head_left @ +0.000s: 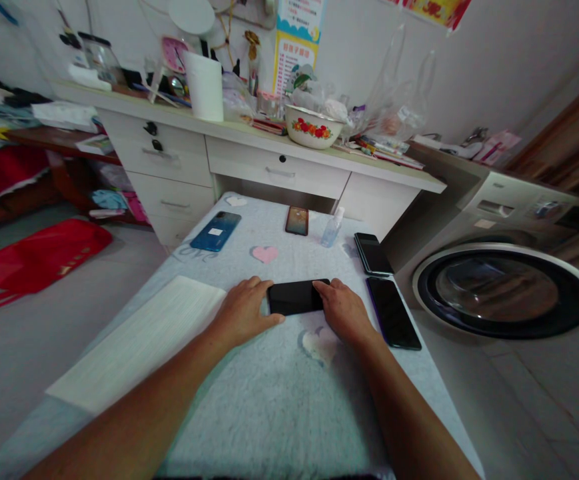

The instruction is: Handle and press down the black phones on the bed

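A black smartphone (294, 298) lies sideways, screen up, at the middle of the cloth-covered table. My left hand (244, 311) grips its left end, fingers at the far corner and thumb by the near edge. The right end is in my right hand (343, 310), whose thumb rests on the screen; its other fingers are partly hidden. Close to my right forearm lies another dark phone (394, 313) with a purple edge. Beyond it is a small stack of phones (373, 254). A folded white cloth or paper (142, 343) lies beside my left forearm.
At the table's far side are a blue phone (216, 231), a brown-backed phone (297, 221) and a clear spray bottle (332, 227). Behind stands a white desk (169, 153) bearing a flowered bowl (313, 128) and a paper roll (204, 87). A washing machine (499, 207) stands right.
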Demonstrator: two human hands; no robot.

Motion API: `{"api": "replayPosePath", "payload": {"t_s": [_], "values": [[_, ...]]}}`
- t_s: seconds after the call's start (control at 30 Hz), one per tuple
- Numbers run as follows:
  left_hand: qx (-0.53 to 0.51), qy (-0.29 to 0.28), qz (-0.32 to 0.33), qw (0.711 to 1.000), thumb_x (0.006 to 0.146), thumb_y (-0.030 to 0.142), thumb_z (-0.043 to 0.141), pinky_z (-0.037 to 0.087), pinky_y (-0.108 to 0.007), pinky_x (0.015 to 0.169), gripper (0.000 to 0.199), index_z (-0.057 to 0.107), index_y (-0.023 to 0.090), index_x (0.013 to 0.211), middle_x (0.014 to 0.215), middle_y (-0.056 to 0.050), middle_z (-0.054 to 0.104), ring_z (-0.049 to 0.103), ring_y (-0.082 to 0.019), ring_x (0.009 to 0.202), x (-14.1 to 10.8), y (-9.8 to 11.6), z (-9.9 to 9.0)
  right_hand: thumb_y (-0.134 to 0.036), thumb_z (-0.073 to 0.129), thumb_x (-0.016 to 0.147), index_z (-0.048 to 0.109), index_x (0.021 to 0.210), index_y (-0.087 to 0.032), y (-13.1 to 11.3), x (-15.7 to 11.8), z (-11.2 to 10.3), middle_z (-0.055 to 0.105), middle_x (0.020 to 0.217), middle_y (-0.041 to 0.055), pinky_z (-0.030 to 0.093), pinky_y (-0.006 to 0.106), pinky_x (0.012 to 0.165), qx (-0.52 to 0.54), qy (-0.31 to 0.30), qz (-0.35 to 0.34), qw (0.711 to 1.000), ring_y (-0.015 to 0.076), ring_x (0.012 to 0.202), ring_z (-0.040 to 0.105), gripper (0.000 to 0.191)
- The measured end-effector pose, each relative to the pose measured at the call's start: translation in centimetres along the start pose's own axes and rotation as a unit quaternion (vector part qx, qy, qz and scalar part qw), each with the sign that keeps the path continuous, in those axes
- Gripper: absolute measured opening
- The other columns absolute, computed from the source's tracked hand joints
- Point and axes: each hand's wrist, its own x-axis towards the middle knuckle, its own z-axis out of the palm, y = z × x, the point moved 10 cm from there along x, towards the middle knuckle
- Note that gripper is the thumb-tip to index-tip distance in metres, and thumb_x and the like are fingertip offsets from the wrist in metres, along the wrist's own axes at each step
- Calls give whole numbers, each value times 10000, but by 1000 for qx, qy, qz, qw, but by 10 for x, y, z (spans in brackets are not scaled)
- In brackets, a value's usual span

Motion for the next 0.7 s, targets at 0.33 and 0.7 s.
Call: {"api": "replayPosePath", "payload": {"t_s": [0.33,0.7], "values": [[1,3,2,1000,690,486,684,444,-349,814,597,555,164,1176,1014,-86,601,574,-260,952,1,0,0,-323,259,1006,557,1265,-307,14,1,0,578,941,66,352,260,698,6,4,35,999,185,860,570,395],[13,-2,5,1000,695,462,656,447,-343,827,588,548,168,1192,1016,-85,601,576,-258,962,0,1,-1,-356,210,1016,535,1280,-284,26,-4,0,588,981,76,357,259,731,-10,-10,63,998,177,882,578,425]]}}
